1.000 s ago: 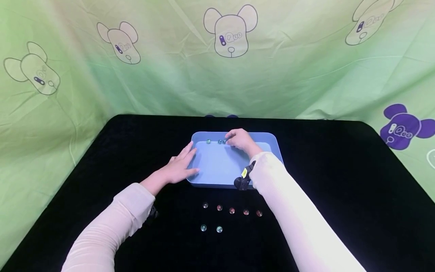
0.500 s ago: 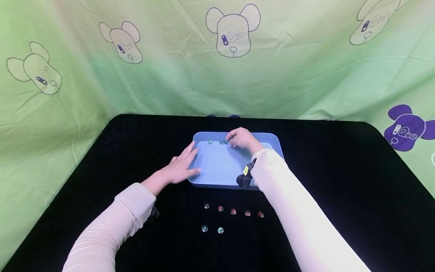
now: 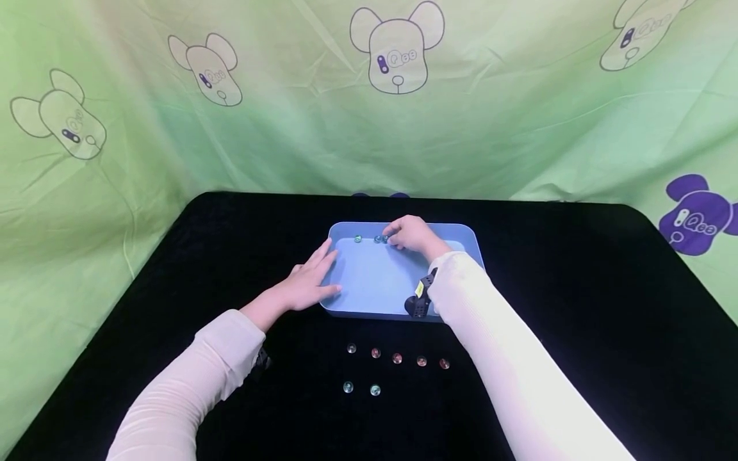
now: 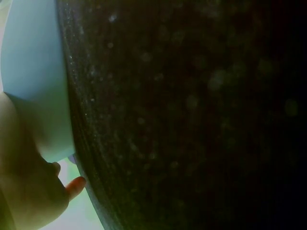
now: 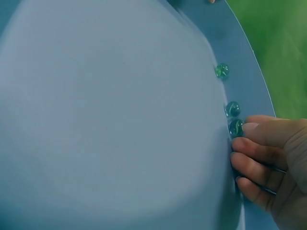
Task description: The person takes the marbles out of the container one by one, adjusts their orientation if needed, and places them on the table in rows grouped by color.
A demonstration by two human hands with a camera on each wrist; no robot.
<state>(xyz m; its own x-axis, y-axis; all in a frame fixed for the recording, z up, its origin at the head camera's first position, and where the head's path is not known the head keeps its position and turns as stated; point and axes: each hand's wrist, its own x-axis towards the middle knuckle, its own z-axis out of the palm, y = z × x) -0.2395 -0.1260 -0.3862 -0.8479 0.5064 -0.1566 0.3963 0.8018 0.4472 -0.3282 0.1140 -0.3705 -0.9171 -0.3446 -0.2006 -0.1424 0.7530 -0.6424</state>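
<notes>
A shallow blue tray (image 3: pixel 369 282) lies on the black table, and my left hand (image 3: pixel 305 282) rests on its left rim with fingers spread. At the far wall of the tray, my right hand (image 3: pixel 410 233) pinches a green glass marble (image 5: pixel 236 128) between thumb and fingers. Right beside it sits a second green marble (image 5: pixel 233 109), and a third marble (image 5: pixel 222 71) stands a little apart along the same wall. In the left wrist view, part of the left hand (image 4: pixel 31 177) shows against the tray's outer side.
In front of the tray, several clear and reddish marbles (image 3: pixel 397 358) form a row on the black cloth (image 3: pixel 277 397). Two bluish-green marbles (image 3: pixel 375 390) lie nearer to me. A green printed curtain (image 3: pixel 300 147) hangs behind the table.
The whole scene has shifted slightly to the right in the head view. Both hands and the marbles keep nearly the same places relative to the tray.
</notes>
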